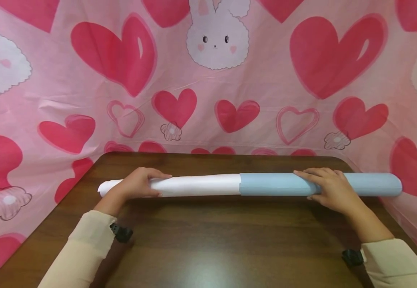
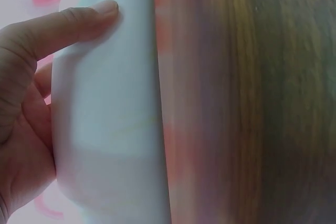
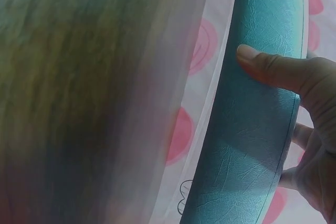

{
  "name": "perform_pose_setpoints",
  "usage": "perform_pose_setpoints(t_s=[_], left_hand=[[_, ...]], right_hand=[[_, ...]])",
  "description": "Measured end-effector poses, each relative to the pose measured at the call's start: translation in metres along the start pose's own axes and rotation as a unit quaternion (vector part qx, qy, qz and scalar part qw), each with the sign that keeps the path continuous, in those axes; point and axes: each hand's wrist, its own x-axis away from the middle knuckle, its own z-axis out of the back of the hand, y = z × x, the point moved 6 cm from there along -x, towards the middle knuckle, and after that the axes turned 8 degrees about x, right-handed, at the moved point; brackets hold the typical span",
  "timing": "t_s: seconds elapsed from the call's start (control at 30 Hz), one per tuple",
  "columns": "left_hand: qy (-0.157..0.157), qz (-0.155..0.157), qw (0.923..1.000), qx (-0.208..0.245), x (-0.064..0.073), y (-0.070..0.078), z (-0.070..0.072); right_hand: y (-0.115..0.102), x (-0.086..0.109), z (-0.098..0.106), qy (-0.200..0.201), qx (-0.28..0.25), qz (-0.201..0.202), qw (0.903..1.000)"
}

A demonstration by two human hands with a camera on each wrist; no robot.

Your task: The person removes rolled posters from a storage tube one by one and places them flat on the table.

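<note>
A long roll lies crosswise over the wooden table, its left part a white roll (image 1: 201, 185) and its right part a pale blue roll (image 1: 273, 184). The white one meets the blue one's left edge near the middle; I cannot tell how they join. My left hand (image 1: 136, 184) grips the white roll near its left end, thumb on the near side. With fingers over the top and thumb on the near side, my right hand (image 1: 332, 190) holds the blue roll. The right wrist view shows the blue surface (image 3: 252, 129) as grained like leather, with a thin dark line along it.
Under the roll is a brown wooden table (image 1: 208, 232) with rounded far corners. A pink cloth (image 1: 266, 72) with hearts and rabbits hangs behind and at both sides. Dark wrist devices (image 1: 122, 233) show below both sleeves.
</note>
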Motion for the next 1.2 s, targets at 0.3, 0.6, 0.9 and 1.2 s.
perform_pose_setpoints(t_s=[0.3,0.6,0.9,1.2], left_hand=[[0.000,0.031,0.9995,0.009,0.012,-0.004,0.009],[0.015,0.066,0.9977,0.007,0.027,-0.014,0.024],[0.057,0.092,0.9941,0.010,0.036,-0.024,0.043],[0.058,0.091,0.9942,0.008,0.030,-0.019,0.037]], right_hand=[[-0.004,-0.004,-0.003,-0.001,-0.003,0.000,1.0000],[-0.005,-0.005,-0.007,-0.017,-0.005,-0.013,0.9998],[0.005,0.005,-0.005,-0.037,0.001,-0.072,0.9967],[-0.004,0.000,-0.006,-0.067,0.007,-0.099,0.9928]])
